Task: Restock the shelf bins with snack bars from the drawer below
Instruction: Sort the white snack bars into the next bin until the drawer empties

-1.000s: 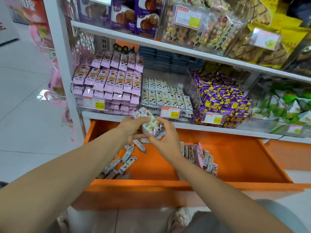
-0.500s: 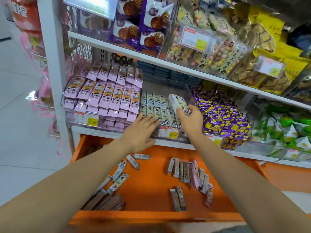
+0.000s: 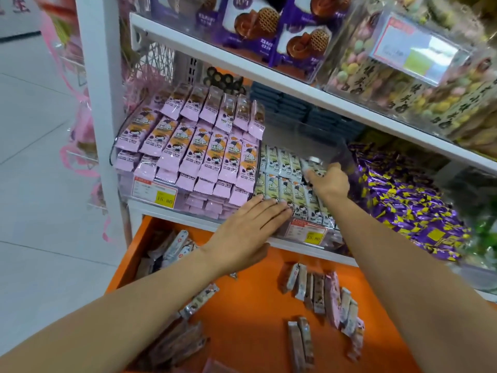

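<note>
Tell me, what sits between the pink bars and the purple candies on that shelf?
White bars in a clear bin, seen in the head view.

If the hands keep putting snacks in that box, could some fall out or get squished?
Maybe. The right hand is tucking white bars into a clear bin that is already packed in rows, so some could pop out and drop into the open orange drawer. The left hand presses flat on the front row; pushing hard might crush those bars. The pink bars next door are piled high and could slide if bumped.
</note>
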{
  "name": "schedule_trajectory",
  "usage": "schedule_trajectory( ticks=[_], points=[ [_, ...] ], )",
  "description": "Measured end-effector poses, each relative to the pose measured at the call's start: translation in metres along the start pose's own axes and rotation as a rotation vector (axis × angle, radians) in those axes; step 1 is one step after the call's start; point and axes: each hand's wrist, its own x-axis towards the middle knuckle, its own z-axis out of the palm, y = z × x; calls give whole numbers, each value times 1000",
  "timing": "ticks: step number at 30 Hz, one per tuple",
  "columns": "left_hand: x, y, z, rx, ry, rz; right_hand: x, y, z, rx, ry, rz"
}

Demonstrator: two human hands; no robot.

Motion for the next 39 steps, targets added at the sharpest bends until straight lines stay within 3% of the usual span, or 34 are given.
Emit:
schedule_trajectory(
  ticks=[12, 17, 22, 25, 29, 33, 39],
  points=[
    [-1, 1, 4, 11, -32, -16, -2, 8, 3, 29, -197, -29],
    [-6, 6, -6, -34, -14, -43, -37, 6, -22, 275, -16, -284],
    [-31, 9, -19, -14, 46, 17, -117, 3, -47, 558, -83, -544],
    [-52, 6, -9, -53, -99, -24, -160, 14, -42, 579, -185, -660],
    [-81, 2, 3, -106, -586, -301, -198, 35, -10, 513, -399, -666],
    [-107, -9, 29, -169, -1014, -473, -203, 63, 42, 389, -617, -512],
    [-128, -19, 80, -255, -1189, -447, -194, 100, 122, 179, -881, -356]
  ],
)
